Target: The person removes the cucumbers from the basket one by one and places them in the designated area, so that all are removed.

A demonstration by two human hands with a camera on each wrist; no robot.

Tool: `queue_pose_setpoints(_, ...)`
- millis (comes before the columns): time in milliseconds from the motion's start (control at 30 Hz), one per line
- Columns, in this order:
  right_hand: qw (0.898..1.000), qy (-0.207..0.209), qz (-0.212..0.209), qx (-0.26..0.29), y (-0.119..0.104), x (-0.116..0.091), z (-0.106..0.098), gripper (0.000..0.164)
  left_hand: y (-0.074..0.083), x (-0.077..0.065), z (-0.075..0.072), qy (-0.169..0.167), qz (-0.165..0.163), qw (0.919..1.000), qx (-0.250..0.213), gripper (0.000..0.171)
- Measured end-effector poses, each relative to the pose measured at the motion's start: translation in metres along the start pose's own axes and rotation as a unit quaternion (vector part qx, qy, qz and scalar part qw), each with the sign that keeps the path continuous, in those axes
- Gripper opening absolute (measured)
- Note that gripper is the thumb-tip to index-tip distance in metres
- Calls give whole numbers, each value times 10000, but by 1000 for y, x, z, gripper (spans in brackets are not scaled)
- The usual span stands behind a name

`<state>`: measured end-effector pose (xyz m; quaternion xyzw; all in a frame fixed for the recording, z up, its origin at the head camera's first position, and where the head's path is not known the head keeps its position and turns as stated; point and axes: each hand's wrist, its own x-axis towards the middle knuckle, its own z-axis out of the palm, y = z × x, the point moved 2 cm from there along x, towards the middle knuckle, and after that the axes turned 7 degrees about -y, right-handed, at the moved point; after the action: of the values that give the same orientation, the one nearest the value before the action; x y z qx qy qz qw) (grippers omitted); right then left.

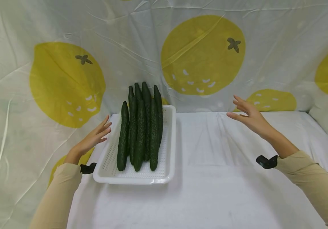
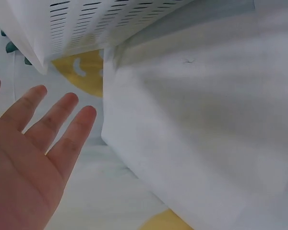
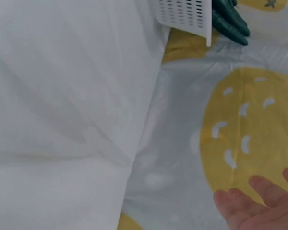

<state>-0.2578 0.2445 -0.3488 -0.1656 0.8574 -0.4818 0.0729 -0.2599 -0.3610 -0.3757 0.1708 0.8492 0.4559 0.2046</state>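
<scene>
Several dark green cucumbers lie lengthwise in a white plastic basket, their far ends sticking up past its back rim. Just left of the basket, my left hand is held with its fingers spread, touching nothing that I can make out. The left wrist view shows that palm and its straight fingers below the basket's slotted wall. Well to the right of the basket, my right hand hovers over the table with relaxed, parted fingers and holds nothing. Its fingers show at the right wrist view's lower corner.
A white cloth covers the table. Behind and at the sides hangs a pale curtain printed with yellow lemons. Dark straps or mounts sit at the left wrist and the right wrist.
</scene>
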Motion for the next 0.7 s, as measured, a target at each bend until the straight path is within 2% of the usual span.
queue_pose_setpoints(333,9965,-235,-253,761,-23,23,23,76,-11,-4,4,-146,39,9967,-793,68)
queue_pose_setpoints(700,9845,-451,-642,1570,-49,59,54,73,-15,-6,10,-46,-19,9925,-1225,65)
